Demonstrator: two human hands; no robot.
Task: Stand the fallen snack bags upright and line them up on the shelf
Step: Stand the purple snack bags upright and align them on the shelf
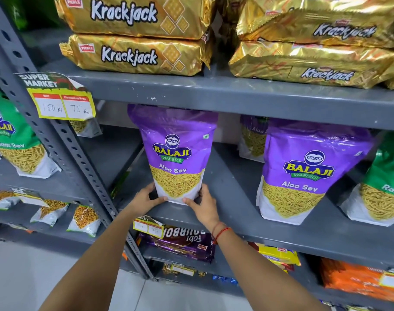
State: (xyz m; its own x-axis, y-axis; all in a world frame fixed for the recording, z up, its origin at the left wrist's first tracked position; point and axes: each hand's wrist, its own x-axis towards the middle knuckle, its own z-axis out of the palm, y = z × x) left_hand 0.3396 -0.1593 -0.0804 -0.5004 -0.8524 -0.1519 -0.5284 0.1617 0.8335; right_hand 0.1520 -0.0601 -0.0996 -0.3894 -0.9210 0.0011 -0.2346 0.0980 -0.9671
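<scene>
A purple Aloo Sev bag (174,151) stands upright on the grey middle shelf (231,198), near its front edge. My left hand (144,197) grips its lower left corner and my right hand (202,204) grips its lower right corner. A second purple Aloo Sev bag (303,173) stands upright to the right, apart from the first. Behind it another purple bag (252,138) is partly hidden. A green Ratlami Sev bag (384,187) stands at the far right edge.
Gold Krackjack packs (135,34) are stacked on the shelf above. A slotted grey upright post (63,140) with a yellow price tag (61,102) stands left. Beyond it, a green bag (14,140) and small snack packs (83,218). Biscuit packs (180,241) lie below.
</scene>
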